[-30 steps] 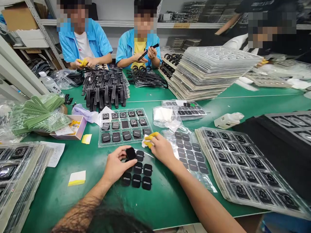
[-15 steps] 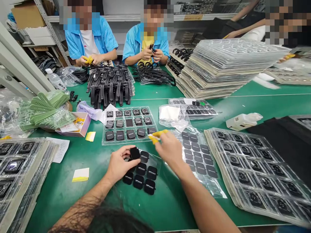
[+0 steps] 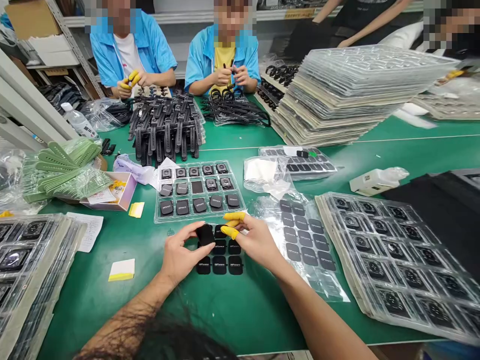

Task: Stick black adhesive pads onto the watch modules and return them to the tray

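Observation:
My left hand [image 3: 180, 252] grips a black square smartwatch body [image 3: 205, 234] by its edges, between thumb and fingers, with its dark smooth face showing. It hovers over the far-left part of a sheet of black square stickers [image 3: 219, 264] with white lettering. My right hand [image 3: 252, 237] wears yellow finger covers on two digits, whose tips are bent toward the sheet's upper edge. A bit of white shows between them, too small to name. Beyond my hands lies a clear tray [image 3: 195, 218] holding several watch bodies, some faced with black squares.
More sticker sheets [image 3: 303, 235] lie right of my hands. Stacked trays of watch bodies [image 3: 390, 270] stand at the right, others [image 3: 33, 270] at the left. A tall tray stack [image 3: 348, 100], black watch straps [image 3: 168, 125], a white bottle [image 3: 378, 181] and two co-workers in blue surround the table.
My right hand has moved slightly left and down, from beside the clear tray to the sticker sheet's upper edge. The sheet now lies straighter. My left hand still holds the watch body.

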